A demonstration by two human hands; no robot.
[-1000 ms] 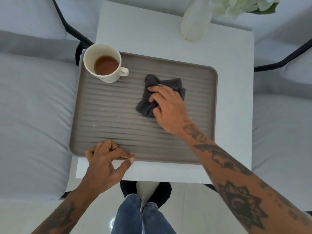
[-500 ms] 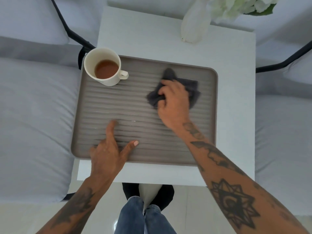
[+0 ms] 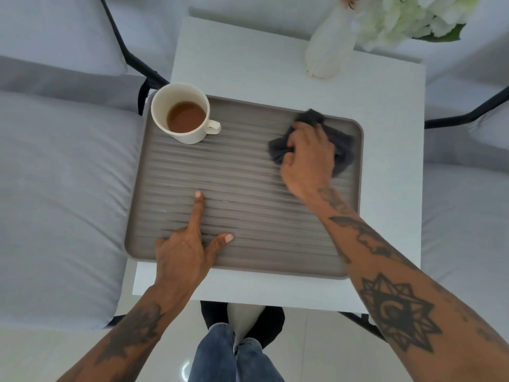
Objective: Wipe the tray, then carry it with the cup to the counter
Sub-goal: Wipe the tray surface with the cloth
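Observation:
A ribbed grey-brown tray [image 3: 248,172] lies on a small white table [image 3: 248,62]. In the tray's far left corner stands a cream cup [image 3: 180,113] holding brown liquid, its handle turned right. My right hand [image 3: 308,158] presses a crumpled dark grey cloth [image 3: 341,146] onto the tray's far right corner. My left hand [image 3: 187,244] rests flat on the near left part of the tray, index finger and thumb spread, nothing in it.
A white vase [image 3: 329,42] with pale flowers [image 3: 413,15] stands at the table's far right edge. Grey cushioned seats [image 3: 60,194] with black frames flank the table on both sides. My legs and shoes show below the table's near edge.
My right hand has slid the cloth from the tray's middle to its far right corner. My left hand has moved from the near rim onto the tray surface and spread out.

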